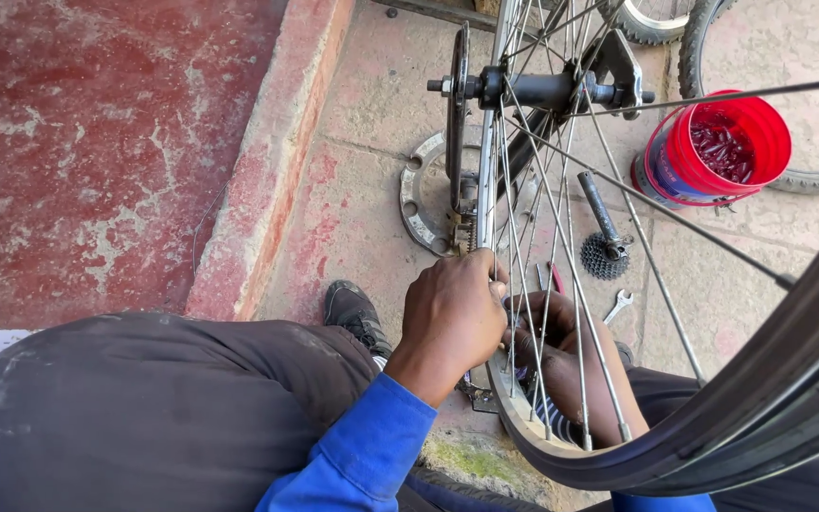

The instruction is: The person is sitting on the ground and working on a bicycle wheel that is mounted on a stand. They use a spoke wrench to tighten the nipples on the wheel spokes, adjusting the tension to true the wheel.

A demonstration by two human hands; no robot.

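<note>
- Two hands work on one bicycle wheel [561, 284], which stands upright between the person's knees with its hub [542, 90] near the top of the view.
- The left hand [452, 318] is on the near side of the wheel, fingers curled and pressed against the rim [514, 403]. Whether they pinch a small part there cannot be told, since the fingertips are hidden behind the knuckles.
- The right hand [561, 356] sits on the far side, seen through the spokes [575, 275]. Its fingers are bent toward the rim beside the left hand; what it holds, if anything, is masked by spokes.
- Both forearms carry blue sleeves [367, 450]; the legs are in dark trousers [154, 408], and a black shoe [357, 313] rests on the floor just left of the left hand.
- A second rim with tyre [789, 398] crosses the lower right corner, close to the camera.
- On the paved floor [362, 218] beyond the wheel:
  - a round metal disc with holes [419, 199], partly behind the wheel;
  - a toothed sprocket cluster [604, 256] with a dark rod standing on it;
  - a small open-end spanner [618, 305] just below the sprocket;
  - a red plastic tub [722, 147] holding small dark red pieces, well apart from both hands.
- A raised red-painted step [97, 142] borders the floor on the left.
</note>
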